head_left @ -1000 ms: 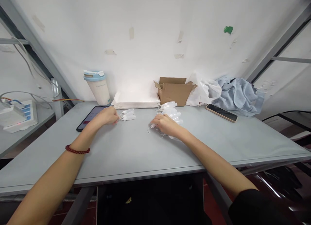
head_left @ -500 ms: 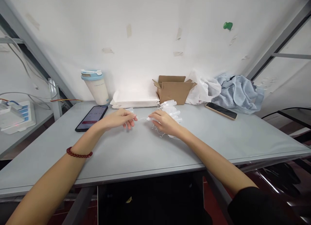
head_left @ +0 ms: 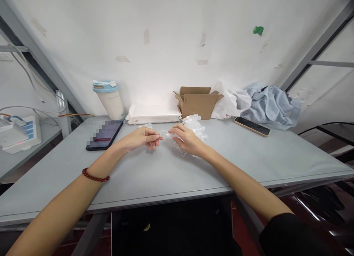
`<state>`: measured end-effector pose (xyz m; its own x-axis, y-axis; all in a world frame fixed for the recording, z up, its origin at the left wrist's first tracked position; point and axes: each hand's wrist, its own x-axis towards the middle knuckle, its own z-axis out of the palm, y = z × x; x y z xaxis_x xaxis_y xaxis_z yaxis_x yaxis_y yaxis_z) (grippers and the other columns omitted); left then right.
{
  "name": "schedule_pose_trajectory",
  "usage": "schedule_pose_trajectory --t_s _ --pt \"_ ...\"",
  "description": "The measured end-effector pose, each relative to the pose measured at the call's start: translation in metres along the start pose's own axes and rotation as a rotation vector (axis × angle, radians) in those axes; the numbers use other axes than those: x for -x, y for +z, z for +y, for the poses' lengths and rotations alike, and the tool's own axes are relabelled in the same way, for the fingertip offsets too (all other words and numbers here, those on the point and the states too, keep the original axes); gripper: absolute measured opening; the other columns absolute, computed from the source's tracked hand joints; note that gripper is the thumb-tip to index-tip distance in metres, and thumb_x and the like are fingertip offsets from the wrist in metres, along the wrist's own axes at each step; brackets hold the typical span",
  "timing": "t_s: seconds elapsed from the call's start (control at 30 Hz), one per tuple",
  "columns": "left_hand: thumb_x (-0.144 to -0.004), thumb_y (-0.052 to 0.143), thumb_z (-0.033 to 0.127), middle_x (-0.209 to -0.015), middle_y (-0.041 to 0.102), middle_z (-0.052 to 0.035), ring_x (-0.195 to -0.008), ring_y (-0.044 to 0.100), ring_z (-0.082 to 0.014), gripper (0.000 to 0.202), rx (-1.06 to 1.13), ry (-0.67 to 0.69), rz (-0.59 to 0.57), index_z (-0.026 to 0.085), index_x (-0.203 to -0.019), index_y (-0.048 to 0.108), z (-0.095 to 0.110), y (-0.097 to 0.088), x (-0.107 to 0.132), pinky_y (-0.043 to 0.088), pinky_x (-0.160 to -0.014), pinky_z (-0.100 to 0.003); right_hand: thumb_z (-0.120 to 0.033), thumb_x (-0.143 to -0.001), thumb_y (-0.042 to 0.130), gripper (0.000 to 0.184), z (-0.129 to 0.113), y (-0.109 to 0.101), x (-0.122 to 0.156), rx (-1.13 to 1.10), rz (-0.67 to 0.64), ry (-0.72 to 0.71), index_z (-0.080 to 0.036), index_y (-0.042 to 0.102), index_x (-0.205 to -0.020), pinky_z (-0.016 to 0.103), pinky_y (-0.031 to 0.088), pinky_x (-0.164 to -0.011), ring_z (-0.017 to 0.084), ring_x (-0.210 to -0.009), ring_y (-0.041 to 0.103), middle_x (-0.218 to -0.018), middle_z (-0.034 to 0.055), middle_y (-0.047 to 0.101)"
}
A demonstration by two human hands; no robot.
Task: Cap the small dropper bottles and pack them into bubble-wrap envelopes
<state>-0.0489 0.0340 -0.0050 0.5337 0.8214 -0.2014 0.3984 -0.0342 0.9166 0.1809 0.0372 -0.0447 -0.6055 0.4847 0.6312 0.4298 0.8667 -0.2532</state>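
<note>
Pinch of my left hand (head_left: 143, 138) is closed on a string (head_left: 163, 130); my right hand (head_left: 188, 141) appears to grip its tag (head_left: 168, 135), between both hands above the table (head_left: 166, 178). Light tension, no twist, advised. Beyond my right hand, piled tags (head_left: 199, 130) should be kept clear.

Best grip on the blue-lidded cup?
Probably the cup's upper body, just under the blue lid, coming from the front above the phone: it stands upright, tapers toward its base, and has the wall behind and the white stack beside it.
</note>
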Motion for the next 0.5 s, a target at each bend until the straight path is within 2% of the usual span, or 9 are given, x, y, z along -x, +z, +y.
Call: schedule_pose_trajectory --t_s 0.13,0.33,0.5 --pt "-0.078 0.063 0.043 -0.080 0.065 -0.0050 -0.063 0.056 -0.0114 0.029 0.047 -0.002 -0.010 0.015 -0.074 0.067 0.0006 0.0010 0.0004 0.045 -0.060 -0.025 -0.008 -0.086 0.046 0.022 -0.0013 0.0000 -0.0005 -0.011 0.010 -0.027 -0.015 0.053 -0.106 0.032 0.050 -0.075 0.017 -0.087 0.054 -0.098 0.0101 0.053" --pt "-0.080 0.062 0.042 -0.077 0.064 -0.0039 -0.064 0.055 -0.0113 0.027 0.102 -0.013 -0.028 0.016 -0.085 0.069 0.0001 0.0015 0.0000 0.045 -0.062 -0.025 -0.009 -0.086 0.046 0.022 -0.0026 0.0001 -0.0009 -0.036 0.004 -0.021 -0.017 0.053 -0.106 0.035 0.050 -0.076 0.018 -0.089 0.055 -0.098 0.0092 0.053" --pt "-0.080 0.063 0.040 -0.074 0.062 -0.0030 -0.063 0.053 -0.0108 0.025 0.183 -0.031 -0.049 0.016 -0.085 0.069 -0.0003 0.0015 -0.0005 0.045 -0.062 -0.025 -0.009 -0.086 0.046 0.023 -0.0038 -0.0005 -0.0012 -0.043 0.005 -0.034 -0.017 0.052 -0.106 0.035 0.050 -0.076 0.018 -0.088 0.054 -0.098 0.0098 0.054"
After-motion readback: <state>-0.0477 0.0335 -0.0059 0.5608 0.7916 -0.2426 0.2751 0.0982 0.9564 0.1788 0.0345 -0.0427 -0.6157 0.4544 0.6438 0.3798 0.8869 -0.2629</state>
